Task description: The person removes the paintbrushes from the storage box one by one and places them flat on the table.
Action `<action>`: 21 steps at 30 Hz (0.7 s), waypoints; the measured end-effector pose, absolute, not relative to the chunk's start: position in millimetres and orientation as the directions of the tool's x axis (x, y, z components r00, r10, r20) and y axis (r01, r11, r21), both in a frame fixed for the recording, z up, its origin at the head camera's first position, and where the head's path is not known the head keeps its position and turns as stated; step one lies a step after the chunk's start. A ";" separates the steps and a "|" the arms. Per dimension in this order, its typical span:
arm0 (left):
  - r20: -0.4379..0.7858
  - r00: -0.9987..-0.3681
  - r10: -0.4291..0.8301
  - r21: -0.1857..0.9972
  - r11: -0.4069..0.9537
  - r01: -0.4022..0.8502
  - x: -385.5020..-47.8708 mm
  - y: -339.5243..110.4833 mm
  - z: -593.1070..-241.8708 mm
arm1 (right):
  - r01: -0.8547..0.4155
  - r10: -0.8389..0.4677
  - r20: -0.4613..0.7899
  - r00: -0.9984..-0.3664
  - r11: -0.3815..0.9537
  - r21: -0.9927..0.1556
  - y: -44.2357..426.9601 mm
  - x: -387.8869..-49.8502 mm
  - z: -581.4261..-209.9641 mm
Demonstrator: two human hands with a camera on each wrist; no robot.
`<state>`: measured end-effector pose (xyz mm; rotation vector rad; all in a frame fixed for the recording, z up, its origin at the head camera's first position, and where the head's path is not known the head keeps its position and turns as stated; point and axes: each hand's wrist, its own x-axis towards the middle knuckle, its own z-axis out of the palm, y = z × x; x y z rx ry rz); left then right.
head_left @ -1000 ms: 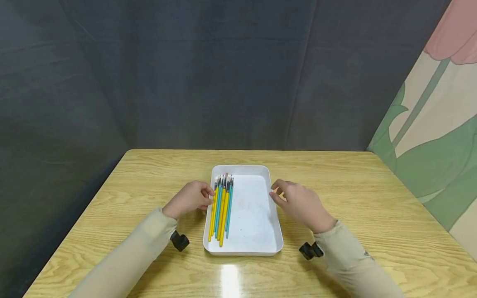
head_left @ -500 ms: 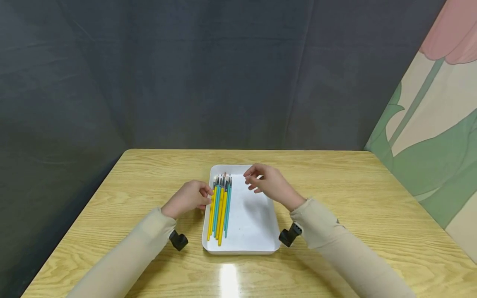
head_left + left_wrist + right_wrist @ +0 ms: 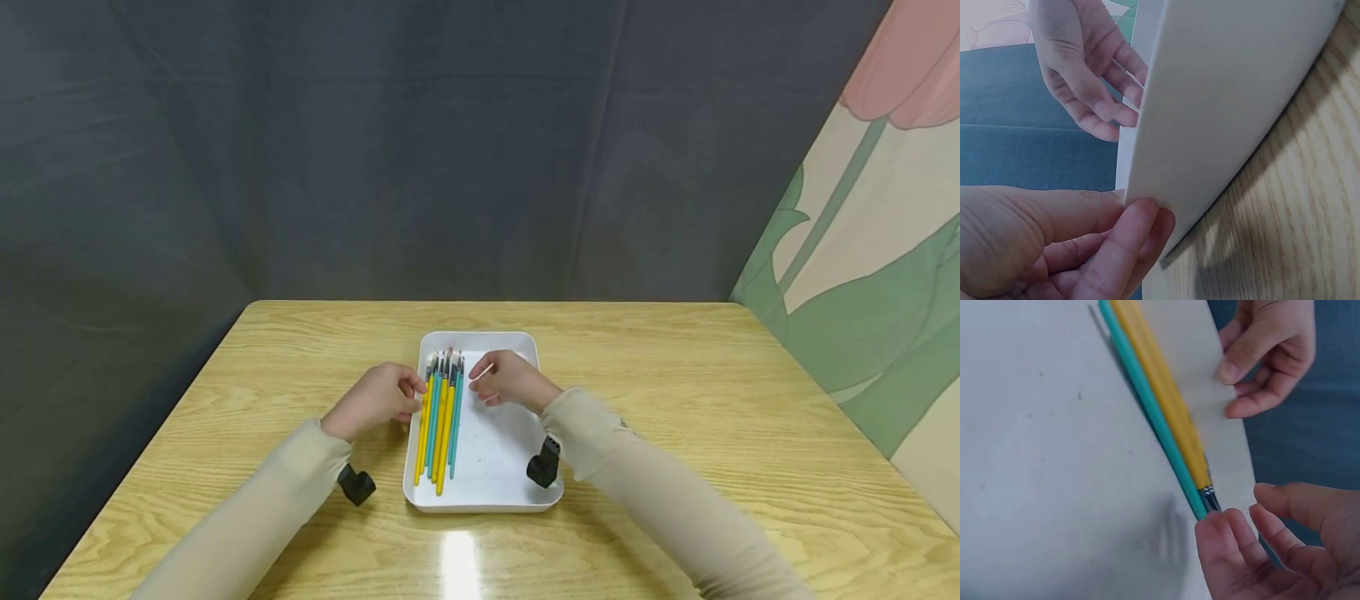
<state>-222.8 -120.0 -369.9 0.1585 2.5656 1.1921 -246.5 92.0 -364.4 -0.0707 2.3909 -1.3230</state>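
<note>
A white rectangular tray (image 3: pixel 495 454) lies on the table with several yellow and teal paintbrushes (image 3: pixel 442 421) lengthwise along its left side, bristles toward the far end. My left hand (image 3: pixel 378 398) pinches the tray's left rim; in the left wrist view its thumb is at the rim and its fingers lie against the outer wall (image 3: pixel 1210 94). Above the tray, just right of the bristle ends, is my right hand (image 3: pixel 510 379), fingers loosely bent and parted from the thumb. In the right wrist view its fingertips hide the head of a teal paintbrush (image 3: pixel 1147 403); contact is unclear.
The tray stands on a wood-grain table (image 3: pixel 660 367). Behind the table hangs a dark grey cloth (image 3: pixel 450 150), and a wall painted with a flower (image 3: pixel 862 333) rises at the right. Each wrist carries a small black camera (image 3: pixel 543 462).
From the tray's right rim, my right hand has moved left over the tray, then lower toward the paintbrushes. My left hand keeps its place at the left rim.
</note>
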 end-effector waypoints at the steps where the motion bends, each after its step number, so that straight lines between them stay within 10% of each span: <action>1: -0.233 -0.946 0.224 0.759 0.650 -0.033 -223.3 -120.0 -370.2 | 0.149 -0.235 -0.324 -0.916 0.552 -0.820 90.4 -247.4 -366.9; 21: -0.250 -0.942 0.224 0.747 0.664 -0.040 -223.2 -119.3 -367.7 | 0.103 -0.199 -0.322 -0.925 0.686 -0.720 71.1 -253.2 -387.3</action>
